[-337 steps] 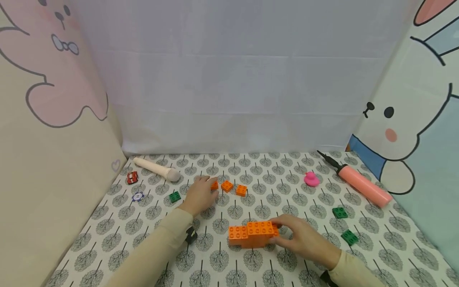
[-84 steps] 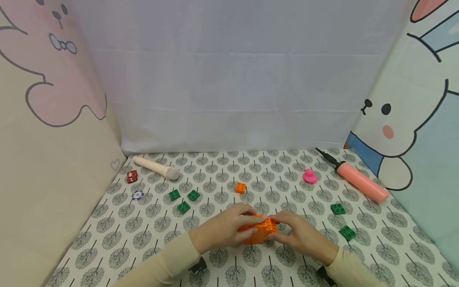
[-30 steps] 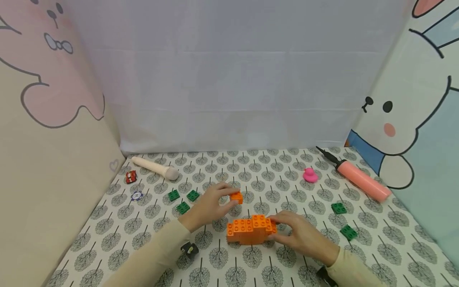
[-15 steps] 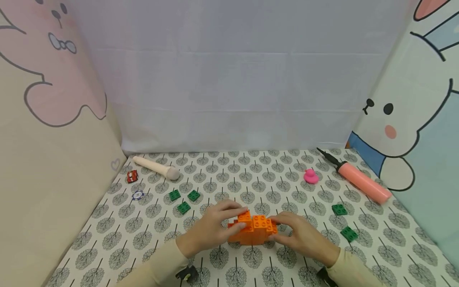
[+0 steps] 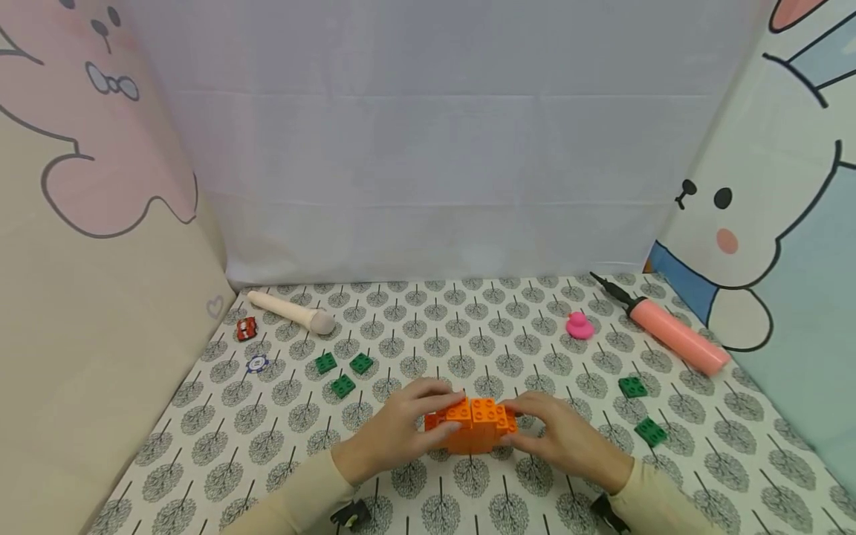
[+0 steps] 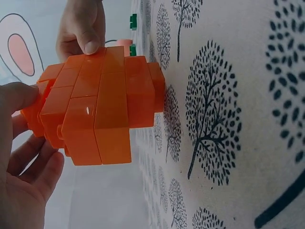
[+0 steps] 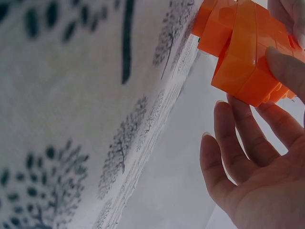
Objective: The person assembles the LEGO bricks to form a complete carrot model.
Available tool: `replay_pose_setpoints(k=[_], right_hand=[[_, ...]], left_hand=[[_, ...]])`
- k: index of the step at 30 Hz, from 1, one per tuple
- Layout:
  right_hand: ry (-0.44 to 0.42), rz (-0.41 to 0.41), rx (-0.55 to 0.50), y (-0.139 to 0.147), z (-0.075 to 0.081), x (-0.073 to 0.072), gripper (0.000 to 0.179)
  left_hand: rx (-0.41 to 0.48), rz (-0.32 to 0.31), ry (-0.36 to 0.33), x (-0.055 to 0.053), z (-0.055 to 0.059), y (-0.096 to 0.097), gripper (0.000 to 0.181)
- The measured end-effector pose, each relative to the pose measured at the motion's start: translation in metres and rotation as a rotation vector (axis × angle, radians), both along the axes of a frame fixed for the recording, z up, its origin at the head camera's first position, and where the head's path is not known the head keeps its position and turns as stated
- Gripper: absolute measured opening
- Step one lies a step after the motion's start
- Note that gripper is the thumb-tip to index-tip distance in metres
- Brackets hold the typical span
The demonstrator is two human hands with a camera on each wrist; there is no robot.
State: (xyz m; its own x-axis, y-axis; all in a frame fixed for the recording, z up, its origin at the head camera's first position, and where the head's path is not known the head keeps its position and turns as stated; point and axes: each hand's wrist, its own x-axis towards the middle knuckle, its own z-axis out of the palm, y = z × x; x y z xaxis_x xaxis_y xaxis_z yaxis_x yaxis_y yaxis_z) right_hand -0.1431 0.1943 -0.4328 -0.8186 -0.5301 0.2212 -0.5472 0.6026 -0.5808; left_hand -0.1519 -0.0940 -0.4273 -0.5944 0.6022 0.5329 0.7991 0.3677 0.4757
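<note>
A block of stacked orange toy bricks (image 5: 471, 440) stands on the tablecloth, low in the middle of the head view. My left hand (image 5: 394, 427) pinches an orange brick (image 5: 460, 413) between thumb and fingers at the top left of the stack, beside another top brick. At the right end my right hand (image 5: 571, 442) grips the stack, thumb on the near side and fingers behind. The left wrist view shows the stack's layered side (image 6: 86, 105), stepping narrower toward the cloth. In the right wrist view the thumb (image 7: 286, 69) presses an orange brick; the lower fingers are spread.
Three green bricks (image 5: 343, 386) lie left of the stack, and two more green bricks (image 5: 650, 432) lie to the right. Farther back are a microphone (image 5: 290, 311), red toy car (image 5: 246, 328), poker chip (image 5: 257, 363), pink duck (image 5: 579, 325) and pink hand pump (image 5: 678, 336).
Three loose orange bricks at the back are gone from there, and the stack has grown. My left hand brought the last one to the stack's top, where it now sits lower. The right hand stayed.
</note>
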Motion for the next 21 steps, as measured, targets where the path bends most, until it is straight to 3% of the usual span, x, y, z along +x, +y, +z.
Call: replay_pose_setpoints(k=[10, 17, 21], right_hand=[[0.002, 0.008, -0.004, -0.0002, 0.0002, 0.0005, 0.046], [-0.012, 0.006, -0.004, 0.0004, 0.0001, 0.0002, 0.045], [-0.017, -0.004, 0.003, 0.0001, 0.0001, 0.0006, 0.046]], left_hand=[[-0.024, 0.002, -0.003, -0.0028, -0.0014, 0.0006, 0.039], [-0.045, 0.024, -0.118, -0.0037, 0.0021, 0.0003, 0.039], [-0.053, 0.037, -0.146, -0.0033, 0.0038, 0.0008, 0.039]])
